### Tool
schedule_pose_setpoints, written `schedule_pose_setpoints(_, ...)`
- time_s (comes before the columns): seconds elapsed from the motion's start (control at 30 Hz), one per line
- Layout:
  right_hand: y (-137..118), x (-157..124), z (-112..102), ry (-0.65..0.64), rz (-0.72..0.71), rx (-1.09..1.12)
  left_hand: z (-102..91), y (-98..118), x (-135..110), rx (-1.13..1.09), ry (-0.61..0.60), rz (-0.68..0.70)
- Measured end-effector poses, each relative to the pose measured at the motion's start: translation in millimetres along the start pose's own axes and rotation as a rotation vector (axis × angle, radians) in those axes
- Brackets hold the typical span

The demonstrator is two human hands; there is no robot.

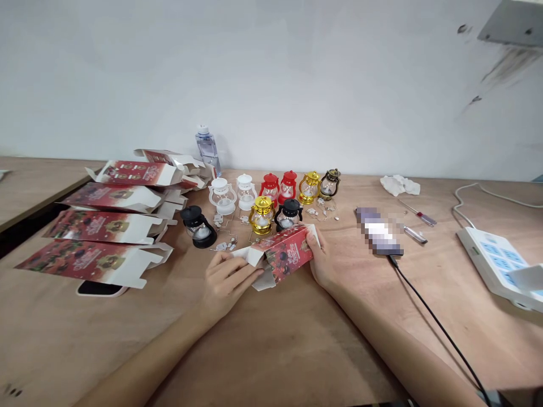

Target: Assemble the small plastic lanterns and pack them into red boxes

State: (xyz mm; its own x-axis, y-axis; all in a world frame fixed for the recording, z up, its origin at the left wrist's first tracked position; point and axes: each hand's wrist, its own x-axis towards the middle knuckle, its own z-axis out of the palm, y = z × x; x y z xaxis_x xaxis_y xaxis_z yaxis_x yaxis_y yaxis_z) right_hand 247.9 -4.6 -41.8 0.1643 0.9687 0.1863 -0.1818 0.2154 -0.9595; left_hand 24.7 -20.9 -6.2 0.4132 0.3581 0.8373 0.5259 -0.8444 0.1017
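Between my hands is a small red printed cardboard box, tilted, its white flaps standing out at the left end. My left hand has its fingers closed on those flaps. At the box's other end, my right hand grips the side with the thumb on the printed face. Just behind the box stand several miniature lanterns: a black lantern, a gold lantern, a white lantern and a red lantern among them. Another black lantern leans at the left.
Several unfolded red boxes lie overlapping at the left, partly over a phone. A water bottle stands by the wall. To the right are a second phone on a cable, a screwdriver, crumpled tissue and a power strip.
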Motion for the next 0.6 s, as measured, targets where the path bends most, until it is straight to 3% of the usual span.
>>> schedule_pose_setpoints(0.07,0.3,0.0,-0.1,0.003,-0.002,0.002,0.0,-0.4,-0.1,0.070,0.036,-0.006)
schedule_pose_setpoints(0.3,-4.1,-5.8,1.7,-0.027,-0.026,-0.033,-2.1,2.0,0.3,0.150,-0.032,-0.008)
schedule_pose_setpoints(0.6,-11.9,-9.9,1.6,-0.072,-0.021,-0.102,-6.4,0.6,1.3,0.192,-0.005,-0.153)
